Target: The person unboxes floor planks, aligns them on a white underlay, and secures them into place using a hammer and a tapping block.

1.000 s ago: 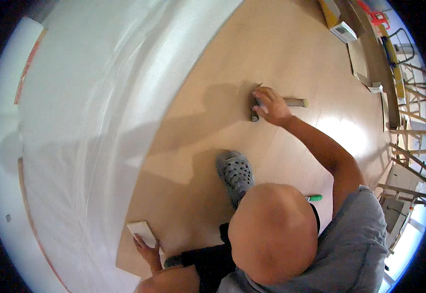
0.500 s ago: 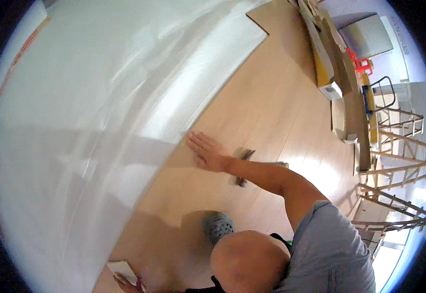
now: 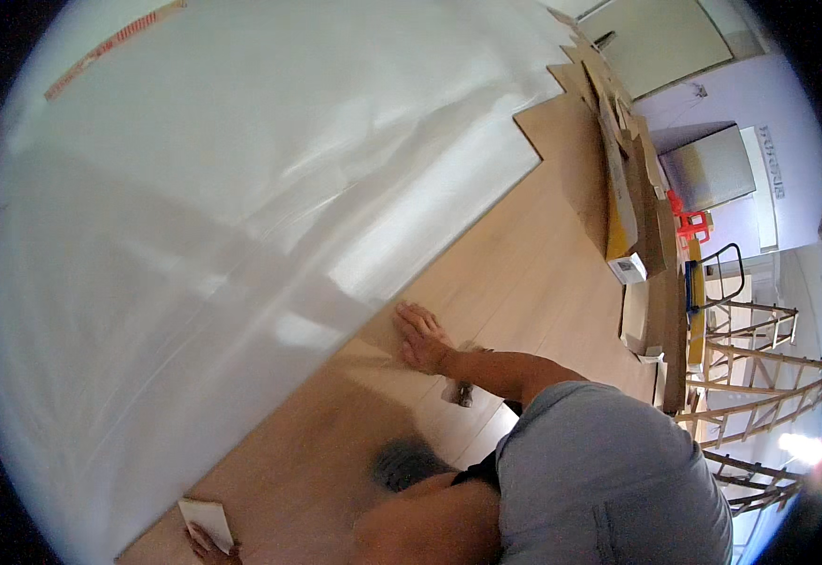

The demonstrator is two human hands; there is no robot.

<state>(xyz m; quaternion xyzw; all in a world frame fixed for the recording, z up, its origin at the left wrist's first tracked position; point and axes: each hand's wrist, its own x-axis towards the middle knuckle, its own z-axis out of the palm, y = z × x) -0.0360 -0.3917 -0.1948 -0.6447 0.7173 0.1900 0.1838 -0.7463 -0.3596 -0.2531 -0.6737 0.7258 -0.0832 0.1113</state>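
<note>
My right hand lies flat on a light wood plank floor, fingertips close to the edge where the boards meet pale sheeting. It holds nothing, and its fingers are stretched out. Down at the lower left, my left hand grips a flat cream block beside that same edge; the picture's rim cuts off part of this hand. Partly hidden by my right forearm is a tool with a dark metal end, perhaps a hammer, lying on the boards.
My grey shoe, blurred, rests on the boards. Opened cardboard packaging lies along the right, with red plastic stools, a hacksaw-like frame and wooden ladders beyond. The laid boards end in steps farther off.
The view has shifted, showing more of the far wall. My right hand stays flat near the board edge, and my left hand stays at the cream block. My grey shirt now fills more of the lower right.
</note>
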